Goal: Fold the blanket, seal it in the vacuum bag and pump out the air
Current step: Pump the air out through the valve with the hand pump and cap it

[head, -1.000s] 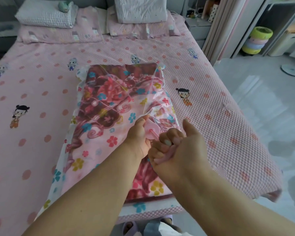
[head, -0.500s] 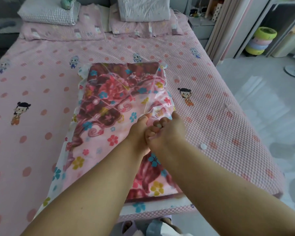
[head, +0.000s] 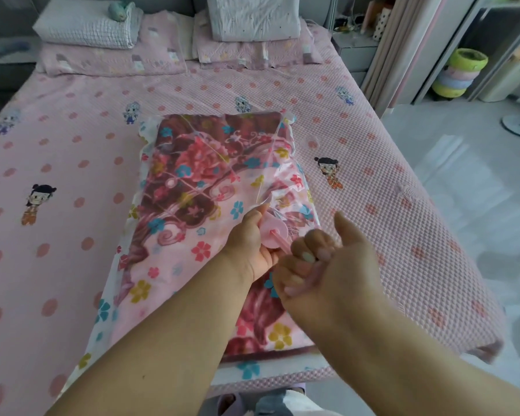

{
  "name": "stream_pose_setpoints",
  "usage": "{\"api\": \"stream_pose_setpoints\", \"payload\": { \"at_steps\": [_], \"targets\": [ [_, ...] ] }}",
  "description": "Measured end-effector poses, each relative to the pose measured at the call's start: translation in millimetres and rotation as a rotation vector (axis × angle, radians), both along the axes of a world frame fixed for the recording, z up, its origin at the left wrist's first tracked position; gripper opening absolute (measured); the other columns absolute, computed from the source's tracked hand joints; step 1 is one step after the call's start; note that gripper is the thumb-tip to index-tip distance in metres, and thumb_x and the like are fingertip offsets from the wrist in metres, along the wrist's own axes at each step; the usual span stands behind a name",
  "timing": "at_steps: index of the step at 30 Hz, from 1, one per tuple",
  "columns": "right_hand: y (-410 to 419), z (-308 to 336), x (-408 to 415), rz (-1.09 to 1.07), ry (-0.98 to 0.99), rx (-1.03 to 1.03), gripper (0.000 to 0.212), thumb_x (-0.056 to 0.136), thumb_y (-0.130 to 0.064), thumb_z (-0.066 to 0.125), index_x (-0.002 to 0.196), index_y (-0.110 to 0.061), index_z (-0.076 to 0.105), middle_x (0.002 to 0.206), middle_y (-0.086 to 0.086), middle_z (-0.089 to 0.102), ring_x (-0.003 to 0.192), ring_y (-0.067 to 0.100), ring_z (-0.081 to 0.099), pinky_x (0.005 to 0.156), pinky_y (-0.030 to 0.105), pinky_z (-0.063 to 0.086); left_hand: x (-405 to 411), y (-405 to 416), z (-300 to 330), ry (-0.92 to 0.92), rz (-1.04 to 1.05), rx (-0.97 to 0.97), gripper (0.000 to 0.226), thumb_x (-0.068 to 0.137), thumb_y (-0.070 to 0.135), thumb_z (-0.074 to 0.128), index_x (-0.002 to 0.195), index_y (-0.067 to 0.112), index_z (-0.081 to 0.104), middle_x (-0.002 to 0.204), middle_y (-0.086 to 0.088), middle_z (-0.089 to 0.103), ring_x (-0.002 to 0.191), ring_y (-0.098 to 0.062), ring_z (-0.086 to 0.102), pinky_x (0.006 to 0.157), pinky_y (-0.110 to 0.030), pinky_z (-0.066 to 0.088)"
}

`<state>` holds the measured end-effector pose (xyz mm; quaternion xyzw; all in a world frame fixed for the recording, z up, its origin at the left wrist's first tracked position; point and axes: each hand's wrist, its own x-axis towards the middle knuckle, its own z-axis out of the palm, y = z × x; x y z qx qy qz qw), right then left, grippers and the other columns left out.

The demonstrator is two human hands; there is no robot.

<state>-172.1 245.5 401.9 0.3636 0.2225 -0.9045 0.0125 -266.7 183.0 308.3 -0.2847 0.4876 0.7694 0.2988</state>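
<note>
Inside curled right-hand fingers (head: 305, 256): pump handle (head: 309, 273).

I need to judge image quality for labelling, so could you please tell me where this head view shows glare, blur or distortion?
Head view: soft, dim daylight; pale glare on the floor; faint sheen streaks on the vacuum bag; wide-angle bending splays the bed edges outward; the right hand and the pink pump look slightly soft.

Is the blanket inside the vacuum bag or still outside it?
Inside: the folded blanket lies under the vacuum bag's clear, creased film, whose edges extend past it on the bed.
</note>
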Motion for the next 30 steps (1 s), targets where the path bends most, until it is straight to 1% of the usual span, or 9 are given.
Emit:
{"api": "stream_pose_setpoints", "payload": {
  "at_steps": [3, 7, 10, 12, 17, 20, 23, 27, 30],
  "targets": [
    [-2, -8, -11, -0.008, -0.067, -0.020, 0.058, 0.091, -0.050, 0.042, 0.045, -0.016, 0.032, 0.046, -0.001, 0.029, 0.037, 0.013, 0.026, 0.041, 0.020, 0.022, 0, 1, -1, -0.025, -0.015, 0.033, 0.025, 0.094, 0.038, 0.054, 0.095, 0.015, 0.062, 0.063, -0.002, 0.059, 0.044, -0.010, 0.058, 0.037, -0.015, 0.044],
    [-10, -13, -45, -0.077, -0.106, -0.021, 0.048, 0.093, -0.046, 0.043, 0.057, -0.016, 0.033, 0.054, -0.001, 0.027, 0.045, 0.012, 0.023, 0.048, 0.023, 0.019, -1, 2, -2, -0.043, -0.030, 0.125, 0.052, 0.101, 0.041, 0.040, 0.066, 0.010, 0.063, 0.043, 0.001, 0.052, 0.036, -0.006, 0.049, 0.049, -0.006, 0.033],
    [2, -12, -8, 0.034, -0.003, -0.066, 0.057, 0.090, -0.050, 0.043, 0.045, -0.017, 0.033, 0.046, -0.001, 0.027, 0.037, 0.013, 0.024, 0.039, 0.020, 0.023, 1, 2, -1, -0.033, -0.014, 0.046, 0.027, 0.095, 0.037, 0.053, 0.104, 0.014, 0.061, 0.066, -0.005, 0.062, 0.050, -0.015, 0.058, 0.035, -0.015, 0.042],
    [3, -12, 6, 0.061, 0.012, -0.046, 0.060, 0.087, -0.052, 0.044, 0.040, -0.017, 0.034, 0.044, -0.002, 0.027, 0.035, 0.013, 0.025, 0.036, 0.021, 0.025, 2, 2, 0, -0.035, -0.010, 0.036, 0.035, 0.093, 0.039, 0.056, 0.116, 0.014, 0.058, 0.076, -0.007, 0.060, 0.059, -0.017, 0.057, 0.036, -0.019, 0.045],
    [-10, -14, -45, -0.088, -0.099, -0.037, 0.048, 0.094, -0.046, 0.041, 0.058, -0.016, 0.032, 0.055, -0.001, 0.027, 0.045, 0.012, 0.023, 0.048, 0.023, 0.018, 0, 4, 4, -0.046, -0.048, 0.143, 0.039, 0.099, 0.040, 0.043, 0.081, 0.007, 0.053, 0.045, -0.002, 0.054, 0.046, -0.009, 0.055, 0.046, -0.016, 0.045],
    [2, -9, -16, 0.014, 0.003, -0.089, 0.055, 0.092, -0.048, 0.041, 0.048, -0.017, 0.033, 0.047, -0.001, 0.028, 0.038, 0.013, 0.024, 0.041, 0.021, 0.023, -1, 3, 2, -0.038, -0.011, 0.053, 0.024, 0.096, 0.036, 0.050, 0.090, 0.014, 0.058, 0.060, -0.005, 0.057, 0.037, -0.011, 0.056, 0.034, -0.014, 0.041],
    [5, -5, 11, 0.097, 0.037, -0.068, 0.059, 0.087, -0.050, 0.044, 0.040, -0.017, 0.033, 0.044, -0.001, 0.027, 0.035, 0.014, 0.026, 0.036, 0.021, 0.026, 1, 1, -1, -0.009, -0.018, 0.019, 0.024, 0.092, 0.039, 0.056, 0.101, 0.017, 0.062, 0.084, -0.008, 0.061, 0.060, -0.017, 0.061, 0.041, -0.020, 0.048],
    [-7, -17, -34, -0.065, -0.092, -0.031, 0.051, 0.094, -0.045, 0.040, 0.054, -0.017, 0.028, 0.055, -0.001, 0.024, 0.044, 0.013, 0.021, 0.046, 0.023, 0.018, 5, 4, 3, -0.072, -0.044, 0.095, 0.034, 0.096, 0.041, 0.050, 0.079, 0.011, 0.053, 0.043, -0.001, 0.054, 0.034, -0.010, 0.053, 0.039, -0.014, 0.043],
    [-2, -14, -25, -0.015, -0.049, -0.060, 0.053, 0.094, -0.045, 0.041, 0.050, -0.017, 0.029, 0.051, -0.001, 0.025, 0.040, 0.013, 0.023, 0.044, 0.022, 0.019, 3, 4, 1, -0.052, -0.034, 0.058, 0.029, 0.096, 0.037, 0.052, 0.080, 0.014, 0.053, 0.048, -0.001, 0.054, 0.032, -0.009, 0.051, 0.035, -0.013, 0.041]
  ]
}}
